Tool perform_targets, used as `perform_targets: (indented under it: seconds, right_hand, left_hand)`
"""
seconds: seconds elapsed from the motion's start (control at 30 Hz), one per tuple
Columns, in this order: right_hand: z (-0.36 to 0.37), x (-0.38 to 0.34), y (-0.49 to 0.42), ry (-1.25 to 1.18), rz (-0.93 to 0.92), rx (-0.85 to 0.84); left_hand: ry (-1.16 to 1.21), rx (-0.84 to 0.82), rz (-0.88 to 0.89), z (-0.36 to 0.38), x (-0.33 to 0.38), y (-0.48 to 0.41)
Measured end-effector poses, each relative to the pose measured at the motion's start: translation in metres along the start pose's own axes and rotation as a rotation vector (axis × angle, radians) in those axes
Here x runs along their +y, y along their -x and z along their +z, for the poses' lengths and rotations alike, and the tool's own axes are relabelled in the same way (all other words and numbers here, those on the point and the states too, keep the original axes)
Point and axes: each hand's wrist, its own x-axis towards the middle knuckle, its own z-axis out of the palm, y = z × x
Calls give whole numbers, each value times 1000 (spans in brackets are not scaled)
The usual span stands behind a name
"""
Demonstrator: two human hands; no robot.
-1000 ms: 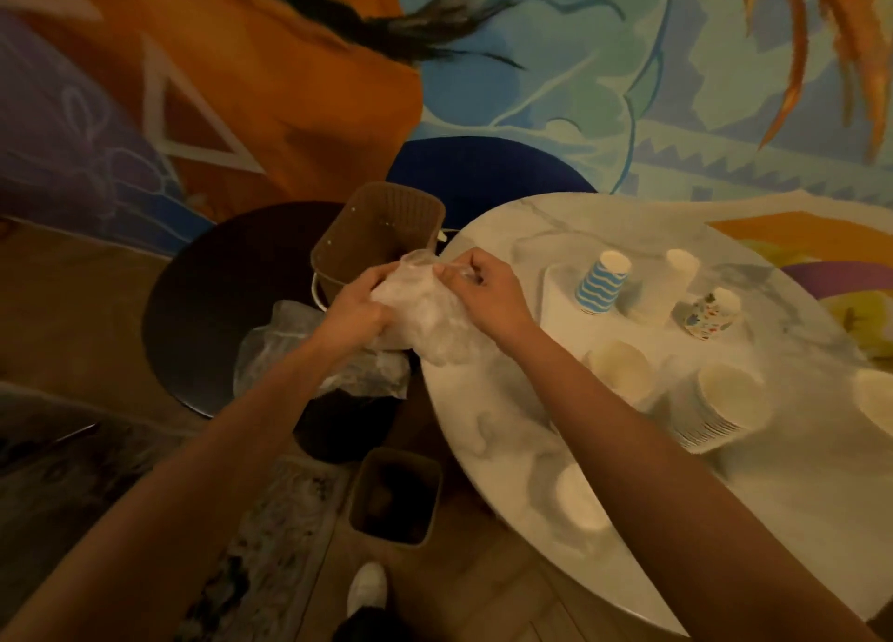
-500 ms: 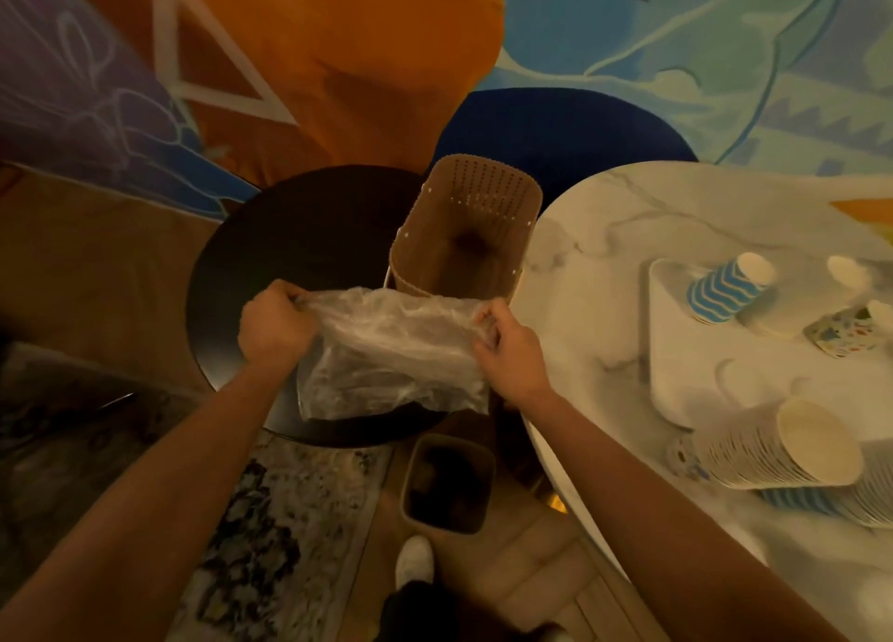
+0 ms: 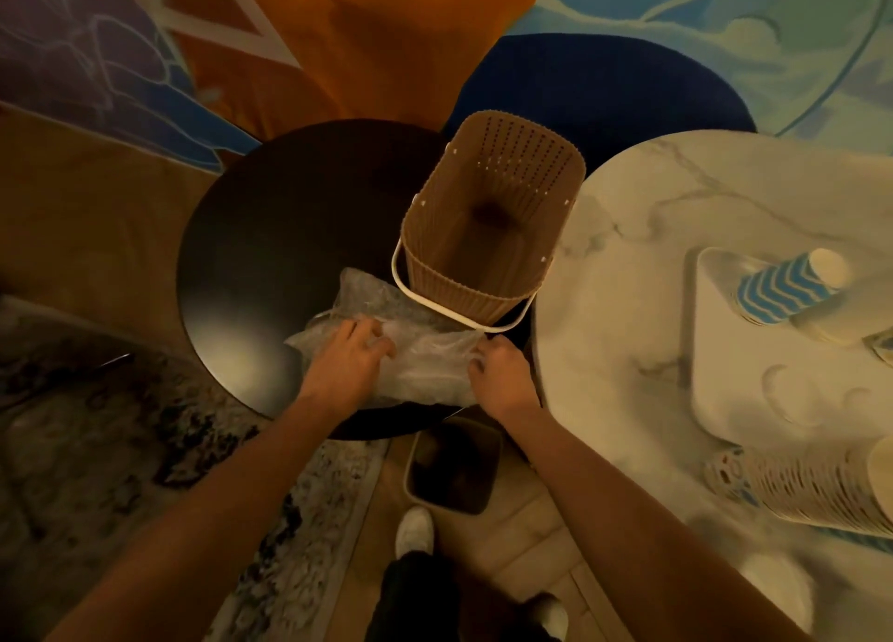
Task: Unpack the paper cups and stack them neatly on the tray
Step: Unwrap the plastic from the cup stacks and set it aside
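Observation:
A crumpled clear plastic wrapper (image 3: 425, 361) lies on the dark round side table (image 3: 270, 235). My left hand (image 3: 350, 361) presses flat on its left part, fingers spread. My right hand (image 3: 500, 375) pinches its right edge. On the marble table (image 3: 628, 264) to the right sits a white tray (image 3: 715, 351). A blue-and-white wavy stack of paper cups (image 3: 783, 286) stands on the tray's far end. A long stack of patterned cups (image 3: 812, 487) lies on its side near the tray's near end.
A brown perforated basket (image 3: 488, 221) with a white handle stands just behind the wrapper, between the two tables. A small dark bin (image 3: 452, 467) sits on the floor below my hands. A patterned rug (image 3: 121, 448) covers the floor at left. My shoes show at the bottom.
Both hands carried the wrapper from the marble table's edge leftward and down onto the dark side table. The view swung left, so most cups slid out of frame.

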Motion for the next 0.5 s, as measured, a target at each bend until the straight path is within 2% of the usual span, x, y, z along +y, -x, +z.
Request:
perform_targets:
  seconds: [0.13, 0.2, 0.3, 0.4, 0.5]
  right_hand:
    - [13, 9, -6, 96, 52, -145]
    - [15, 12, -8, 154, 65, -191]
    - [12, 13, -8, 141, 77, -241]
    - [3, 13, -1, 54, 47, -227]
    - [-11, 12, 9, -29, 51, -76]
  left_hand:
    - [120, -176, -103, 18, -9, -6]
    - [118, -289, -87, 27, -14, -8]
    - [110, -371, -82, 32, -17, -10]
    - [98, -331, -114, 26, -10, -11]
    - [88, -134, -138, 14, 2, -11]
